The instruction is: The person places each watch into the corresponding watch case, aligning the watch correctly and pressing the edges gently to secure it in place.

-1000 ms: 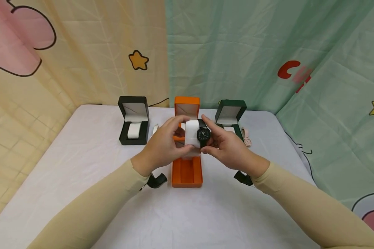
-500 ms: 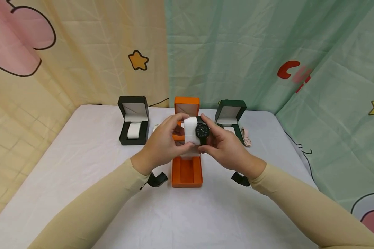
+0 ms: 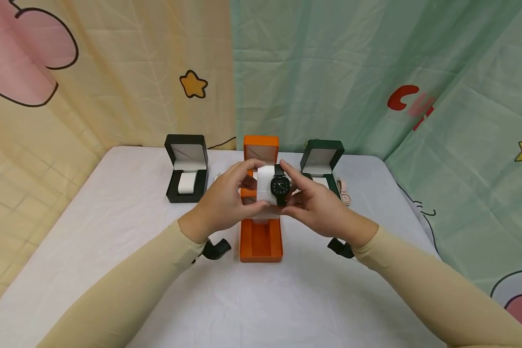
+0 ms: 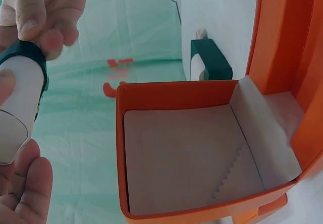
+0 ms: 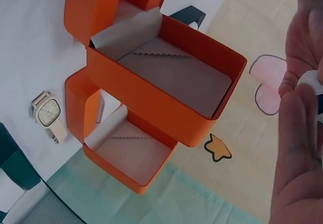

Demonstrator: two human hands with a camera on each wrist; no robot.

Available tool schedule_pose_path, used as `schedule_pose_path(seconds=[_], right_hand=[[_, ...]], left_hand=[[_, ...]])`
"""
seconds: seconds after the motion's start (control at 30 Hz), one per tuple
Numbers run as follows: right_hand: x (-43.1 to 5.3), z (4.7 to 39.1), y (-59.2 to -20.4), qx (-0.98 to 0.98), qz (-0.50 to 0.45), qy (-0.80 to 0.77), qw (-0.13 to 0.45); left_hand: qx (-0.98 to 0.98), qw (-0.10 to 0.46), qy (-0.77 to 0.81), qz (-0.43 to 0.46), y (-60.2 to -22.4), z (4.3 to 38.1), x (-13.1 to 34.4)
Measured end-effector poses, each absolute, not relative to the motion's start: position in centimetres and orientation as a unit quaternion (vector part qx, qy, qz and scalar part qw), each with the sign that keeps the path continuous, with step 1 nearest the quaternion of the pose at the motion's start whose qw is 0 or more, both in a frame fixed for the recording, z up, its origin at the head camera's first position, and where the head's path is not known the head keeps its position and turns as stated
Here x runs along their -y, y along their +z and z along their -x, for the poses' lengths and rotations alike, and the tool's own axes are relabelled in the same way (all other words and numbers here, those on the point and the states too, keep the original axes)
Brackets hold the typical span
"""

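Observation:
Both hands hold a white watch cushion and a black-strapped wristwatch (image 3: 280, 186) together above the front orange box. The left hand (image 3: 226, 195) grips the white cushion (image 3: 265, 183) from the left, fingers above and thumb below. From the right, the right hand (image 3: 319, 203) pinches the watch's strap between fingers and thumb. The strap wraps the cushion's right end, its dial facing up toward the head camera. In the left wrist view, the dark strap (image 4: 25, 52) circles one end of the cushion (image 4: 22, 93). The hands cover part of the strap.
Below the hands stands an opened orange box (image 3: 261, 258), with another orange box (image 3: 261, 141) behind it. An opened black box (image 3: 186, 198) is left, a dark green box (image 3: 324, 145) right. Beside that lies a pink watch (image 3: 344, 197). A beige-strapped watch (image 5: 49, 114) shows in the right wrist view.
The watch has shifted slightly left over the cushion, so less white shows beside it. Both hands keep their hold and have moved only a little.

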State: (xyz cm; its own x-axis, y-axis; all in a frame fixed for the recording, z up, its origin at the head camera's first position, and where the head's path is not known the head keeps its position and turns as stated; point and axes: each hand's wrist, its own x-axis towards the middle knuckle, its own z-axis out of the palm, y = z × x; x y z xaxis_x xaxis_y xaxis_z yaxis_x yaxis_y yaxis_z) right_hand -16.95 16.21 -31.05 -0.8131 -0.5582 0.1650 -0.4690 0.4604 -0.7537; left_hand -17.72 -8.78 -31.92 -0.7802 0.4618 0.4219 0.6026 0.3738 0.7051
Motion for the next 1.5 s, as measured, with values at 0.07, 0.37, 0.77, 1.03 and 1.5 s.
schedule_pose_path(seconds=[0.07,0.37,0.77,1.03,1.5], right_hand=[[-16.43,17.05,-30.81,-0.861,0.312,-0.399,0.039],[-16.79,17.46,-31.02,-0.86,0.339,-0.381,-0.015],[-17.0,17.18,-31.27,-0.851,0.353,-0.387,-0.038],[-17.16,17.28,-30.92,-0.84,0.365,-0.401,-0.024],[-16.73,17.14,-30.87,-0.829,0.372,-0.414,-0.051]], left_hand=[[0.822,0.073,-0.462,0.325,-31.85,17.77,8.86],[0.816,0.044,-0.477,0.323,-31.71,17.54,8.85],[0.772,-0.02,-0.544,0.329,-31.57,17.67,8.67],[0.75,-0.054,-0.574,0.323,-31.68,17.94,8.69],[0.736,-0.057,-0.594,0.318,-31.22,17.63,8.04]])
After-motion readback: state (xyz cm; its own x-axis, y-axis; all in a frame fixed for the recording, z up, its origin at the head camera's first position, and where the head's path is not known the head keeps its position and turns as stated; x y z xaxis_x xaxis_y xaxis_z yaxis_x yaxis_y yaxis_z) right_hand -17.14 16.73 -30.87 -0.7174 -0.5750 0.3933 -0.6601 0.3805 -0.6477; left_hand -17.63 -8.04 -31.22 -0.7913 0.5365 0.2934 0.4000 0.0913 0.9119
